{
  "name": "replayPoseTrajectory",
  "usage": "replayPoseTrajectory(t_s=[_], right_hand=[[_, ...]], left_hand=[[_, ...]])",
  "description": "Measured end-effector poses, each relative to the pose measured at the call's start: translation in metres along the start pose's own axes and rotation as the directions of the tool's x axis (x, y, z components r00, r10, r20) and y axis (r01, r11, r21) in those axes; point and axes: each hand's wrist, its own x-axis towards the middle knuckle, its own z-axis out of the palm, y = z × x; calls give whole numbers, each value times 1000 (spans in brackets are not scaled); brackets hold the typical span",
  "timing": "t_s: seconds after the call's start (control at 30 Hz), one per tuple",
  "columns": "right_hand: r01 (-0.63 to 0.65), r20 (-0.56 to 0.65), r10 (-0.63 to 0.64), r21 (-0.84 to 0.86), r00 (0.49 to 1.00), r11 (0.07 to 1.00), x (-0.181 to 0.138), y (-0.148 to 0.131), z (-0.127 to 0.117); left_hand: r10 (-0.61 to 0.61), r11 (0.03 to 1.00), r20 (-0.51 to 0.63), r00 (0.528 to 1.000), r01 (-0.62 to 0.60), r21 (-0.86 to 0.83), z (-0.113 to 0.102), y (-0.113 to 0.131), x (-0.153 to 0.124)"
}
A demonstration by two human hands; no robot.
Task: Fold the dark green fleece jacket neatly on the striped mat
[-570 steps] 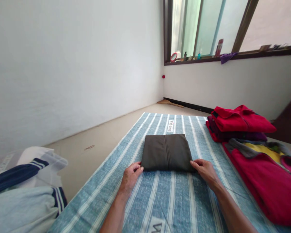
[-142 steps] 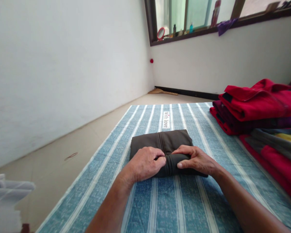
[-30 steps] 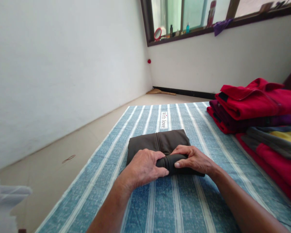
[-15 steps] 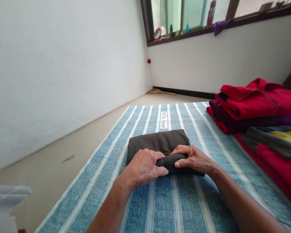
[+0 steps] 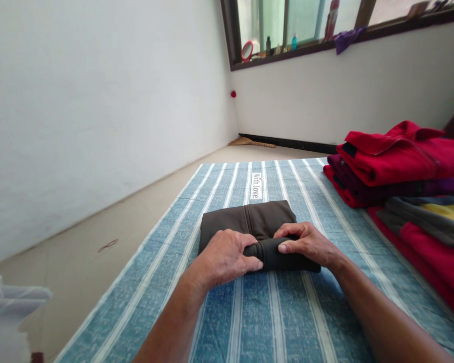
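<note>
A dark brown folded garment point(image 5: 249, 222) lies on a blue-and-white striped mat point(image 5: 272, 312) on the floor. My left hand point(image 5: 225, 257) grips its near edge, thumb under the rolled fold and fingers curled over the top. My right hand point(image 5: 306, 244) grips the same near edge from the right, fingers bent over the cloth and thumb against the front. The two hands almost meet at the garment's middle seam. The far half of the garment lies flat.
A stack of folded red and purple clothes point(image 5: 397, 161) sits at the mat's right, with more red, grey and yellow garments point(image 5: 431, 227) nearer. White cloth point(image 5: 7, 312) lies at bottom left. Bare floor point(image 5: 109, 227) and a white wall lie to the left; a window sill point(image 5: 287, 48) holds small bottles.
Over the last second both hands stay on the garment's near edge, which is rolled slightly further away. Much earlier the garment lay flat with my hands at its near corners.
</note>
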Motion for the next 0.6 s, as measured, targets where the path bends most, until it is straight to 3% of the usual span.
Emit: replayPoseTrajectory(t_s=[0.6], right_hand=[[14,-9,-13,62,1000,998,1,2,-1]], left_hand=[[20,999,2,1000,-20,30,-2,0,1]])
